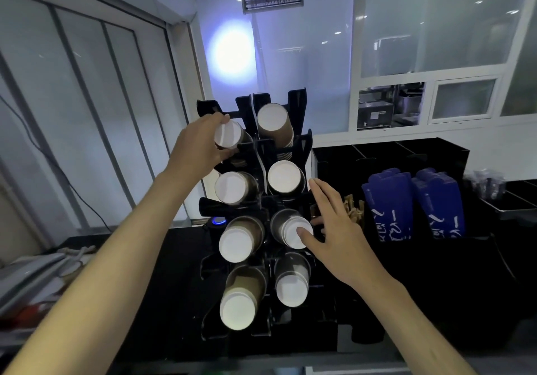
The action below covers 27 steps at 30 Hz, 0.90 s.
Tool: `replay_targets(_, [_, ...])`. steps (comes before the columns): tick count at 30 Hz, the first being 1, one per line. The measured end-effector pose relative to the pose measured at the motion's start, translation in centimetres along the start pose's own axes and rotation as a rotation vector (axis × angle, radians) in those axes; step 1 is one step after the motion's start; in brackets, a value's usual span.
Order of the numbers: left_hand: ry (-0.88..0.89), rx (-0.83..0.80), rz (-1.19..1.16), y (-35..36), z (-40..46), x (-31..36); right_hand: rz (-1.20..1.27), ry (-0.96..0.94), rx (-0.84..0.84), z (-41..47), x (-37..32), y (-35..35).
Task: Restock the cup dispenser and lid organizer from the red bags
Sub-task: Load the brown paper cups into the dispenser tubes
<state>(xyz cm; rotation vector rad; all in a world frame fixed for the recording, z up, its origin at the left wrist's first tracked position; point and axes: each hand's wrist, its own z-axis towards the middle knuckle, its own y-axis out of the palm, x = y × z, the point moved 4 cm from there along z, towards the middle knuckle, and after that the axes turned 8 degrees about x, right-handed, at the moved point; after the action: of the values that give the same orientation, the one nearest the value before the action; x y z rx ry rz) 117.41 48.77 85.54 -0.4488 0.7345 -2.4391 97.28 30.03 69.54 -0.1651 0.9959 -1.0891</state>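
Note:
A black cup dispenser [300, 148] stands on the dark counter, with two columns of slots holding brown paper cup stacks, their white bottoms facing me. My left hand [197, 145] grips the cup stack [228, 135] in the upper left slot. My right hand [334, 229] is spread, its thumb pressing the white bottom of the cup stack [290, 229] in the right column's third slot. The red bags are not in view.
A black compartment organizer [436, 148] stands right of the dispenser, with blue folded sleeves [389, 206] and wooden stirrers [353, 209] in front. A metal tray [511, 206] sits far right. A blue-lit device [218, 220] glows behind the dispenser. Grey clutter lies lower left.

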Motion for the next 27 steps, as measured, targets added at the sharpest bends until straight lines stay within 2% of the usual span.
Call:
replay_targets(9, [0.027,-0.076,0.068,-0.4,-0.8,1.7,-0.028,0.012,-0.011,0.0,-1.0,-0.6])
replay_targets(12, [0.04,-0.137,0.18,-1.2,-1.4,2.8,-0.029,0.003,-0.031,-0.6,-1.8,-1.4])
replay_targets(15, [0.04,-0.123,0.261,-2.3,-3.1,4.1,-0.049,-0.016,-0.038,-1.9,-2.5,-2.4])
replay_targets(21, [0.115,-0.057,0.282,-4.1,-11.9,9.6,-0.177,-0.037,0.051,-7.5,-3.6,-5.9])
replay_targets(27, [0.221,-0.054,0.121,-2.9,-22.5,16.1,-0.387,0.011,-0.01,-15.8,-2.1,-8.7])
